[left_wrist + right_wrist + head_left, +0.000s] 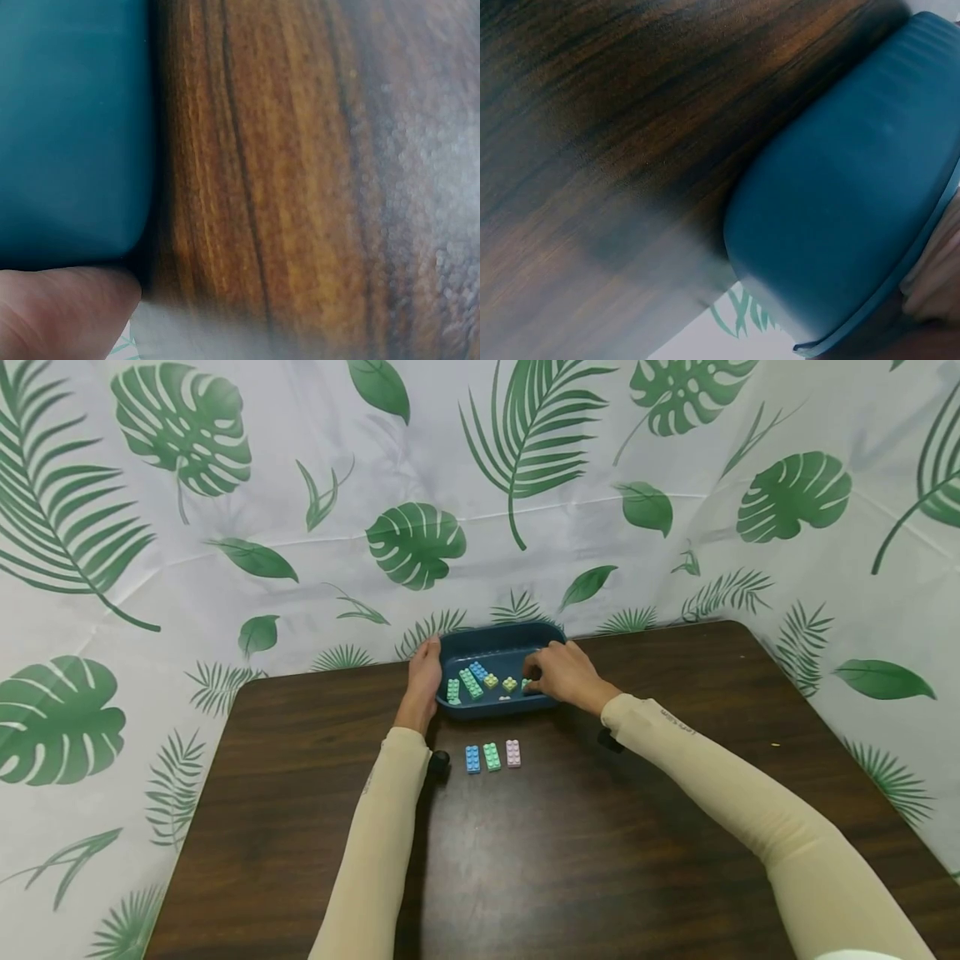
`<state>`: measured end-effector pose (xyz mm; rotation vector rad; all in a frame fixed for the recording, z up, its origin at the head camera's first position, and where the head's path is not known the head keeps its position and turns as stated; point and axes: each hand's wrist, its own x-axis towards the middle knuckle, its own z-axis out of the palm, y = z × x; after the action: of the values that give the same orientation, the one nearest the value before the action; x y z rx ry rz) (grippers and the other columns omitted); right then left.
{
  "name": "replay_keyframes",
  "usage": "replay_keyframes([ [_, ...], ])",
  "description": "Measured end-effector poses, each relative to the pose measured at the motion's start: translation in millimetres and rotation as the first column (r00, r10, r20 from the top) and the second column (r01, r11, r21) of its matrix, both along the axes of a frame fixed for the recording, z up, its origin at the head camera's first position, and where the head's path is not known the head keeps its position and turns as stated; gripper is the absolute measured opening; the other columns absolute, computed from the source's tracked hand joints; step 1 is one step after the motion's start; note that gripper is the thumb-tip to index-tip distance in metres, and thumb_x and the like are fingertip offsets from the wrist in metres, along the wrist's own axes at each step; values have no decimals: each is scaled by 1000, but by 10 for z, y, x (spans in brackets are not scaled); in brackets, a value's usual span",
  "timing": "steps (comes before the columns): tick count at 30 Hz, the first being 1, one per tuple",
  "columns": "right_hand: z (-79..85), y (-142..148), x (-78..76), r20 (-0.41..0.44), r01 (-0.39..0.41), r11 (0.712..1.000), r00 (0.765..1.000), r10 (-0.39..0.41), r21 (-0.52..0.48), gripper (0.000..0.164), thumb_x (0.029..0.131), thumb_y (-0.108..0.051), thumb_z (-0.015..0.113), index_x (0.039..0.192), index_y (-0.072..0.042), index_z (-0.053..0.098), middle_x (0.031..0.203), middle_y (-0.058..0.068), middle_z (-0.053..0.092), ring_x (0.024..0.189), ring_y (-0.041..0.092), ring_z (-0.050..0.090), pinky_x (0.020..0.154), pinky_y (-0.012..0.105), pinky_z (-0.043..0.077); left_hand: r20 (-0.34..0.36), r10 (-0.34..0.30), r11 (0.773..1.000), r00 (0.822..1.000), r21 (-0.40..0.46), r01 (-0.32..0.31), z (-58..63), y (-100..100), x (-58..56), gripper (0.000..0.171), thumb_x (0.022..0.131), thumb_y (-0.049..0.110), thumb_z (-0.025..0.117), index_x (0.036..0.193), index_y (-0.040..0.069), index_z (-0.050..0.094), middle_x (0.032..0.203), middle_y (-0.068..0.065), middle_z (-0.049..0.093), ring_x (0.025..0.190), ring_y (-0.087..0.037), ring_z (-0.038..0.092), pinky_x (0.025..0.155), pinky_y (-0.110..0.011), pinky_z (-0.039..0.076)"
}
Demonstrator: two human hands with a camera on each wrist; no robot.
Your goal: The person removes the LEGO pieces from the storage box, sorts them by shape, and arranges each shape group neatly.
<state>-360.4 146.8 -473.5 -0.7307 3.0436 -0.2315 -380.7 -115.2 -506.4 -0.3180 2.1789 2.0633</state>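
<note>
A dark blue plastic tray (487, 711) sits near the table's back edge, with building bricks inside. My left hand (424, 679) holds its left end; in the left wrist view one finger (64, 311) lies against the tray's corner. Over the right rim reaches my right hand (564, 672), its curled fingertips pinching a mint green brick (525, 682), mostly covered by the fingers. Elsewhere inside lie green bricks (471, 682), a blue brick (477, 671) and small yellow bricks (510, 684). The right wrist view shows mainly the tray's outer wall (840, 195).
In front of the tray, a blue brick (472, 759), a mint green brick (491, 757) and a pale pink brick (513, 753) stand in a row on the dark wooden table (600, 860). A leaf-patterned cloth (315, 585) hangs right behind the table.
</note>
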Motion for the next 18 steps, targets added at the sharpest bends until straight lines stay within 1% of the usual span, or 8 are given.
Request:
replay_keyframes([
  [2, 9, -10, -25, 0, -22, 1000, 1000, 22, 2, 29, 91, -43, 83, 111, -22, 82, 107, 1, 78, 92, 26, 60, 78, 39, 47, -3, 3, 1000, 1000, 3, -3, 10, -8, -4, 55, 115, 51, 34, 166, 30, 37, 178, 2, 24, 166, -27, 17, 136, -51, 17],
  [6, 15, -52, -98, 0, -74, 997, 997, 74, 0, 43, 90, -48, 83, 122, -20, 79, 118, 1, 77, 101, 26, 60, 83, 42, 55, -2, 5, 1000, 1000, 8, -5, 20, -24, -1, 56, 115, 51, 34, 166, 30, 36, 178, 2, 24, 166, -26, 16, 136, -51, 17],
  [8, 17, -89, -131, 6, -105, 994, 994, 105, -9, 47, 90, -49, 83, 126, -19, 78, 122, 1, 77, 105, 25, 61, 87, 43, 57, 1, 3, 1000, 1000, 12, -3, 16, -24, -1, 56, 115, 51, 34, 166, 30, 35, 178, 2, 24, 167, -26, 16, 136, -51, 16],
  [10, 16, -140, -159, 12, -148, 989, 989, 149, -14, 47, 90, -48, 83, 129, -20, 76, 126, 1, 76, 105, 24, 60, 87, 42, 57, 6, 3, 1000, 1000, 19, -3, 9, -18, -4, 56, 115, 52, 35, 166, 30, 35, 178, 2, 24, 167, -25, 16, 137, -51, 16],
  [14, 33, -309, -212, -5, -244, 970, 970, 244, -15, 41, 92, -40, 83, 129, -23, 77, 127, -1, 76, 101, 21, 60, 83, 39, 56, 14, 8, 1000, 1000, 29, -8, 8, 8, -16, 56, 115, 51, 36, 166, 30, 35, 178, 3, 25, 167, -24, 16, 137, -49, 16],
  [16, 46, -423, -245, -28, -268, 963, 963, 268, -6, 40, 93, -36, 83, 129, -22, 76, 128, -1, 75, 102, 22, 62, 84, 38, 56, 10, 16, 999, 1000, 33, -17, 11, 8, -18, 55, 115, 50, 36, 166, 29, 37, 177, 3, 26, 166, -24, 17, 137, -48, 16],
  [18, 51, -523, -282, -46, -267, 964, 963, 267, 9, 42, 93, -34, 83, 132, -21, 75, 131, 1, 75, 109, 24, 64, 89, 39, 58, 4, 25, 999, 1000, 35, -25, 15, 3, -18, 55, 115, 49, 36, 166, 28, 38, 177, 2, 26, 166, -24, 17, 137, -47, 16],
])
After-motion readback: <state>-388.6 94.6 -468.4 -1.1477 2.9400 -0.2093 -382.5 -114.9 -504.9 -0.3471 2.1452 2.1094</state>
